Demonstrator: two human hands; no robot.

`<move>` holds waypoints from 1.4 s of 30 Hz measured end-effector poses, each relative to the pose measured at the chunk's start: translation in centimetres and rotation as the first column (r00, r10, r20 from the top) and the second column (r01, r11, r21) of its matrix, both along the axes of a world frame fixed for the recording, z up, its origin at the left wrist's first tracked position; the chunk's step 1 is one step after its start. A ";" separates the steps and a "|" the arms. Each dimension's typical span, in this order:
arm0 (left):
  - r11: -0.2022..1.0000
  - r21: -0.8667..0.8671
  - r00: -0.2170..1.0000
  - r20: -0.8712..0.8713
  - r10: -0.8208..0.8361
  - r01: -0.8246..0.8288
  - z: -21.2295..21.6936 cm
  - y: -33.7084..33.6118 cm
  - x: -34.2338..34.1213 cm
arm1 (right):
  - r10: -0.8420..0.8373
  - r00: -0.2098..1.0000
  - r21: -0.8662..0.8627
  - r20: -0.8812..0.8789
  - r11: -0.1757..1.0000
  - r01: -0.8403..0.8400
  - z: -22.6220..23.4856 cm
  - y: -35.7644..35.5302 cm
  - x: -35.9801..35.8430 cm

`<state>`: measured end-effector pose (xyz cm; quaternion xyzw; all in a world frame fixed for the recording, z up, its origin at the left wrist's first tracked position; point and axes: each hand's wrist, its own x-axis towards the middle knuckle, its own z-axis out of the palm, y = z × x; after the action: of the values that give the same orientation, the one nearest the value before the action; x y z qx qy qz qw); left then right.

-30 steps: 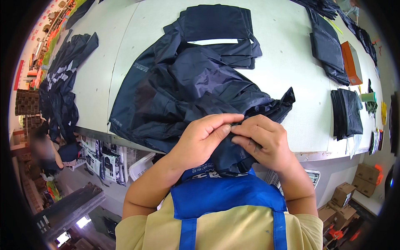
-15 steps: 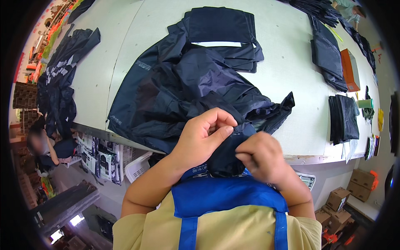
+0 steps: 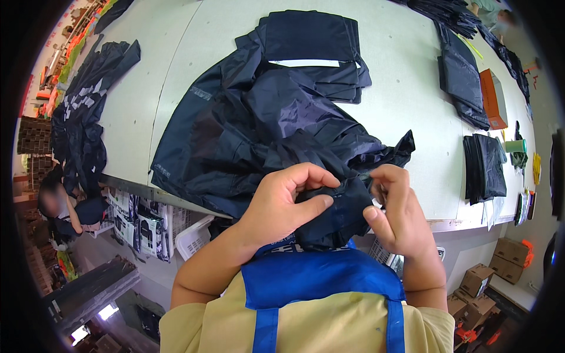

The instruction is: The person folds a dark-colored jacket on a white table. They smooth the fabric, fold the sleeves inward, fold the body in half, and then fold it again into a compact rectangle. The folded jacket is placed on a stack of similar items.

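Observation:
A crumpled navy garment of thin, shiny fabric spreads over the table and hangs past its front edge toward me. My left hand grips a bunched part of it, thumb and forefinger closing on the cloth. At the right side of that part, my right hand has its fingers bent around the edge, with the thumb in front. A small white bit shows by the right fingers, too small to name. Behind the garment lies a stack of folded navy garments with a white strip along one fold.
The pale table curves around me. At right are folded dark garments, an orange box and a green roll. More dark garments lie at left, near a seated person. A white basket sits below the edge.
My right hand has moved up and right to the cloth's edge, its fingers uncurling somewhat. The held part is spread wider between my hands. My left hand has lowered slightly.

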<state>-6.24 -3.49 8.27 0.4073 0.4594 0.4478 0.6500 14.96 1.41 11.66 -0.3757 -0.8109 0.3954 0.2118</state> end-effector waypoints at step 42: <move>0.942 0.336 0.875 -0.462 0.145 0.022 0.4 -0.3 0.8 | 0.166 0.986 0.398 0.017 0.904 -0.159 -0.1 1.6 0.1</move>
<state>-5.44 -3.80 8.63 0.5936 0.5375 0.4240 0.4230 15.04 3.04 11.56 -0.2527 -0.9009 0.2418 0.2572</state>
